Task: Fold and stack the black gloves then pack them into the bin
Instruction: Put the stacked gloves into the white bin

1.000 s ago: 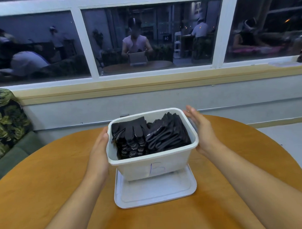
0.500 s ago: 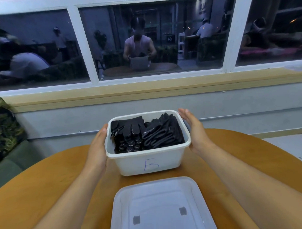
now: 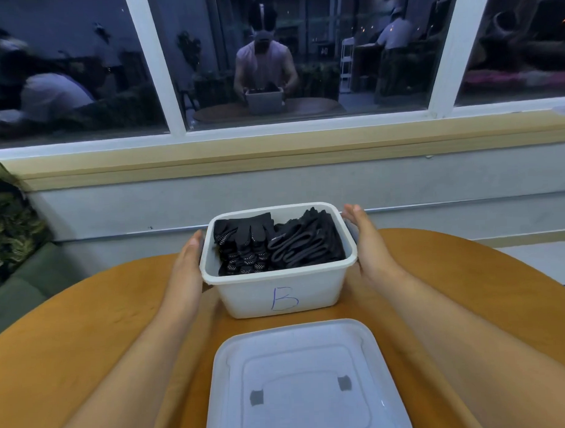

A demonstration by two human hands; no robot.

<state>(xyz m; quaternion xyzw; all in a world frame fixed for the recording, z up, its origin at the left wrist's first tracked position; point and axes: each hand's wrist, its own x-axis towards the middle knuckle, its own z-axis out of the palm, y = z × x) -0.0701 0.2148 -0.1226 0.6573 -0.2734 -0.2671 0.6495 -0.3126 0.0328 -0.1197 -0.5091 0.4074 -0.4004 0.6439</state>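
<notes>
Round wooden table [image 3: 86, 316], window [image 3: 301, 53], leaf-print cushion [image 3: 6, 223]

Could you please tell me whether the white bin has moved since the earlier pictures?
Yes. The bin was over the lid a second ago; now it sits on the table beyond the lid, nearer the window.

Reaching forward with both bare forearms, left hand [image 3: 187, 267] and right hand [image 3: 370, 246] held on edge, palms facing each other, fingers straight and pointing away.
</notes>
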